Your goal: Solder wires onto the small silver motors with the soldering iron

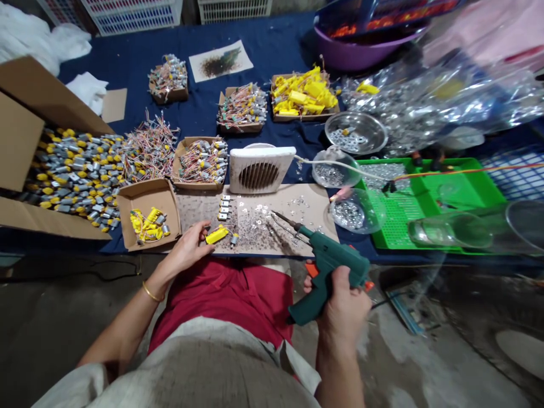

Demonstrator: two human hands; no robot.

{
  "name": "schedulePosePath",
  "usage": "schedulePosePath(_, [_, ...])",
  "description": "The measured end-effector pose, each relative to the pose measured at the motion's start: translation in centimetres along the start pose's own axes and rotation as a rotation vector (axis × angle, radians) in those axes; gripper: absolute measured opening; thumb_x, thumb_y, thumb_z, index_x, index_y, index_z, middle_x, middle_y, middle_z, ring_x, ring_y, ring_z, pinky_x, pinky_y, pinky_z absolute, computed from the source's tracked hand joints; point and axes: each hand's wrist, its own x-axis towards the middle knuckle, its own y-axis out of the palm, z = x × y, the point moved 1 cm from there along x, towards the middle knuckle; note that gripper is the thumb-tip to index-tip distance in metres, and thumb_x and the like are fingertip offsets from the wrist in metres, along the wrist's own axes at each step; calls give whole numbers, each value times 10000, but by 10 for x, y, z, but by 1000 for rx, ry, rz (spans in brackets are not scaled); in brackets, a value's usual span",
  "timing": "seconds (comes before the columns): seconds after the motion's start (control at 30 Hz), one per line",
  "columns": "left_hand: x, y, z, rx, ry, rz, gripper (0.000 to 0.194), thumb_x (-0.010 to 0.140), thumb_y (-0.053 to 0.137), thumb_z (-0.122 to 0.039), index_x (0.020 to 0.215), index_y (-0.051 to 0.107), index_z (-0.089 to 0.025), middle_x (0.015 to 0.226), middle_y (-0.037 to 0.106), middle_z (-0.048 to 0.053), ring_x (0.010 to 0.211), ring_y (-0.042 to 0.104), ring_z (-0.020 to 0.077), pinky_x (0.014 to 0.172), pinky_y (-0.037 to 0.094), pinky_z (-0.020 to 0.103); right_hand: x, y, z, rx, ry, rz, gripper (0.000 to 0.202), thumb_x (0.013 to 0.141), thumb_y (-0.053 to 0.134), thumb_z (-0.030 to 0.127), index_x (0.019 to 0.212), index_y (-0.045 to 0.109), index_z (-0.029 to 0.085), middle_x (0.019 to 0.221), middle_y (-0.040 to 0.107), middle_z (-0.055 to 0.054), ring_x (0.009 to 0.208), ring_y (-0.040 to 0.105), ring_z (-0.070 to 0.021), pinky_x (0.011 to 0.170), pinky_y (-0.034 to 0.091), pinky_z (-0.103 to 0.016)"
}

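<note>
My right hand [346, 300] is wrapped around the handle of a green soldering gun [335, 260]. Its dark tip points left over the cardboard work sheet [314, 218], above scattered small metal bits. At the near edge of that sheet, my left hand [191, 246] has thumb and fingers at the left end of a yellow wrapped piece [217, 234] with wires. A small silver motor [234, 239] lies just right of this piece. Behind it, several silver motors [224, 208] stand in a short column.
A white vent fan [261, 170] stands behind the sheet. Boxes of wired motors [202, 161] and a carton of motors [80, 175] are left. Clear bowls of metal parts [349, 212] and a green tray [389, 226] with clear cups [450, 226] are right.
</note>
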Motion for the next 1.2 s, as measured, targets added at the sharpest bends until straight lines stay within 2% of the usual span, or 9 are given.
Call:
schedulePosePath(0.37, [-7, 3, 2, 69, 57, -51, 610, 770, 661, -203, 1330, 423, -227, 1040, 530, 57, 974, 555, 216, 893, 475, 379, 1, 2, -2, -27, 33, -10, 559, 688, 699, 658, 884, 645, 137, 567, 651, -60, 419, 586, -214, 411, 507, -343])
schedulePosePath(0.53, [-8, 2, 0, 37, 36, -47, 582, 785, 665, -241, 1319, 436, -220, 1021, 545, 55, 962, 565, 211, 894, 479, 376, 0, 4, 2, -43, 42, 6, 548, 682, 694, 672, 822, 645, 144, 572, 650, -65, 391, 554, -192, 378, 479, -325])
schedulePosePath(0.73, [-6, -1, 6, -70, -26, -6, 567, 799, 652, -327, 1310, 441, -198, 1001, 572, 51, 939, 586, 198, 871, 487, 356, -3, 7, 6, -30, 10, -5, 551, 677, 707, 659, 844, 650, 137, 667, 687, -101, 427, 568, -189, 380, 478, -320])
schedulePosePath(0.87, [-6, -1, 9, -124, -52, 13, 576, 786, 658, -352, 1297, 453, -185, 999, 577, 55, 921, 592, 191, 844, 494, 344, -3, 8, 5, -29, 5, -4, 551, 676, 710, 657, 854, 650, 139, 659, 686, -97, 416, 568, -189, 386, 485, -327])
schedulePosePath(1.2, [-6, -3, 7, -121, -54, 14, 571, 780, 665, -360, 1289, 479, -180, 1003, 592, 65, 900, 599, 189, 827, 495, 340, -3, 7, 6, -27, 22, -11, 555, 664, 715, 661, 820, 661, 131, 658, 693, -98, 399, 567, -183, 361, 466, -303])
